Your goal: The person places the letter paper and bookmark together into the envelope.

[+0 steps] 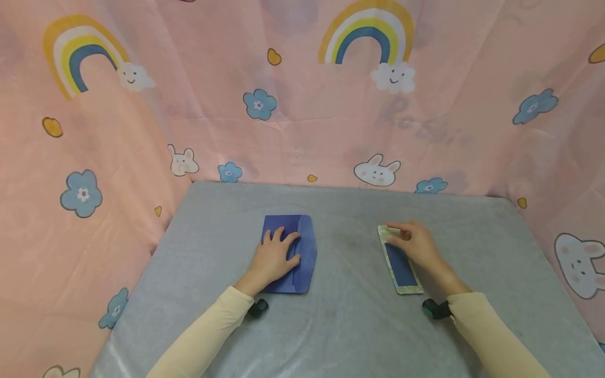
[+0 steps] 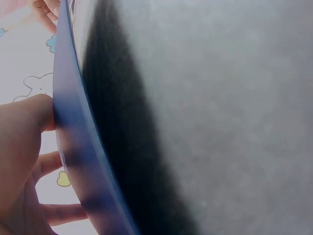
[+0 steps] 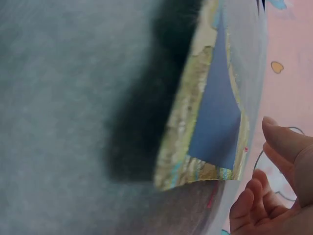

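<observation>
A dark blue envelope (image 1: 281, 222) lies on the table with its lighter flap (image 1: 308, 252) folded out to the right. Across its middle rests my left hand (image 1: 271, 258), fingers spread; in the left wrist view the fingertips meet the envelope's face (image 2: 73, 103). Further right lies a flat rectangular card (image 1: 402, 269) with a pale, mottled yellow-green border around a blue centre. My right hand (image 1: 419, 244) is over its upper end, thumb and forefinger bent and apart. The right wrist view shows a gap between the fingers and the card (image 3: 217, 112).
A grey cloth covers the table (image 1: 350, 325). Pink printed fabric (image 1: 302, 131) hangs along the back and both sides, meeting the table's edges. Small black devices sit at both wrists, the left one (image 1: 258, 308) near the envelope's lower edge and the right one (image 1: 436, 310) below the card.
</observation>
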`<state>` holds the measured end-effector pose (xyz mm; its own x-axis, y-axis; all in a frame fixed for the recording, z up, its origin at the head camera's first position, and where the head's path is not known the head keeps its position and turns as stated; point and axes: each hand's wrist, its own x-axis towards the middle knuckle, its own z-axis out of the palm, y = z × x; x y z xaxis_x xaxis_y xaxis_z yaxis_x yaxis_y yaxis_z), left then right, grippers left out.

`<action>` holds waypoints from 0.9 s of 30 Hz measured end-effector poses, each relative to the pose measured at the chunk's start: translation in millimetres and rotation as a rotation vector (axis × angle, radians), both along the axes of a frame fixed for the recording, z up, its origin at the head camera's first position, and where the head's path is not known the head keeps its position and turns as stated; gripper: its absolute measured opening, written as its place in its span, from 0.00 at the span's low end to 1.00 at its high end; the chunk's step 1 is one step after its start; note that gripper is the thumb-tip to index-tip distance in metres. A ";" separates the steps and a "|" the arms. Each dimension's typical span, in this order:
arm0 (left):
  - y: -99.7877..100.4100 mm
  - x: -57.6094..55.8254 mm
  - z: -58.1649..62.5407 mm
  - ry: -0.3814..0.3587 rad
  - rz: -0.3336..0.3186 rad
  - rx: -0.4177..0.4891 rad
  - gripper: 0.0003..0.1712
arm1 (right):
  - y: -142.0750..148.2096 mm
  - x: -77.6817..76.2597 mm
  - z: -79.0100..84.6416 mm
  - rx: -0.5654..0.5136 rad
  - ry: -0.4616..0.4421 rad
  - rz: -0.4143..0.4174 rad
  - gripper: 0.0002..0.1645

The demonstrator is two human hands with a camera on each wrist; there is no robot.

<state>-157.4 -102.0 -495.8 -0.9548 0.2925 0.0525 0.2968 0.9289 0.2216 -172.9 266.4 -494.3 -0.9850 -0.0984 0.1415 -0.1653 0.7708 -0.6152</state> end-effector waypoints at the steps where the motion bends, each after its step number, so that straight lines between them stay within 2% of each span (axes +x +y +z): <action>1: 0.0 0.2 0.2 -0.002 0.000 -0.001 0.32 | 0.8 0.3 -0.8 -0.001 0.004 -0.006 0.23; 8: 0.0 0.3 -0.8 0.003 -0.001 0.001 0.32 | 3.6 1.5 -3.2 -0.017 0.002 -0.014 0.23; 15: 0.7 -0.6 -1.5 0.007 -0.002 -0.007 0.31 | 2.9 3.1 -7.7 -0.001 -0.038 -0.045 0.22; 27: 0.6 -0.8 -2.5 0.007 -0.001 -0.005 0.32 | -3.3 5.0 -13.2 0.042 -0.054 -0.085 0.22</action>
